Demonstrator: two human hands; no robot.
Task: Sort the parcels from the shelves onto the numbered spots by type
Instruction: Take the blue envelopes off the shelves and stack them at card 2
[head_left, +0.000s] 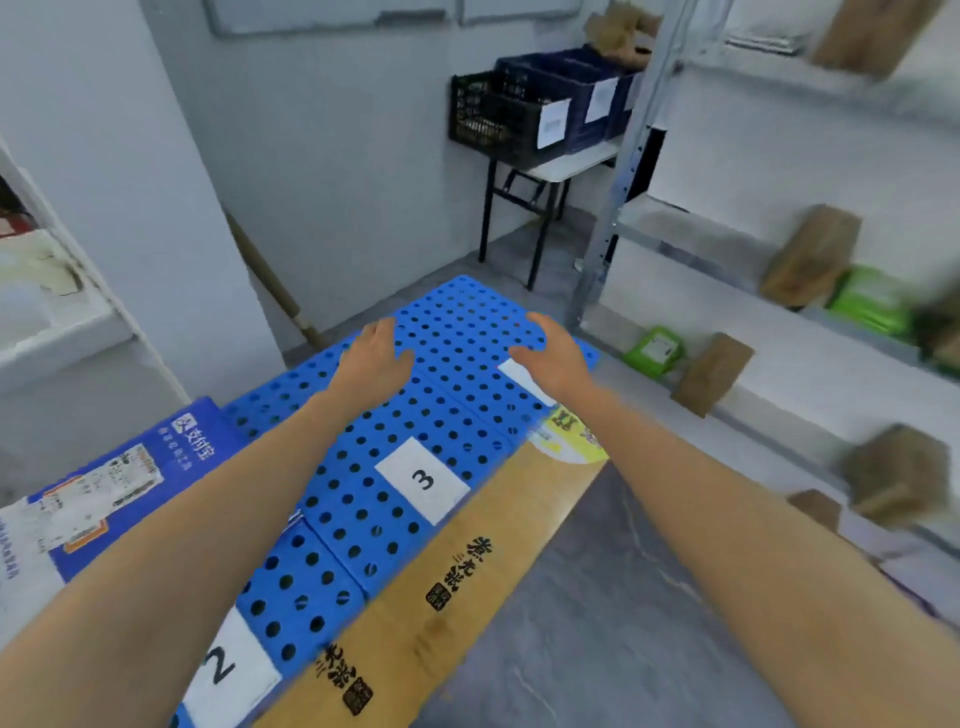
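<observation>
left hand (382, 358) + right hand (553, 358): my fingers spread, empty | over blue perforated plastic pallet (457, 312) | free for a brown cardboard parcel (711, 374), probably

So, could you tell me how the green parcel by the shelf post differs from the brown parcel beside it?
The green parcel is bright green with a white label; the brown parcel is plain brown, no label showing. The green parcel looks smaller and lower; the brown parcel stands taller, tilted. Both rest on the same white shelf, side by side.
</observation>
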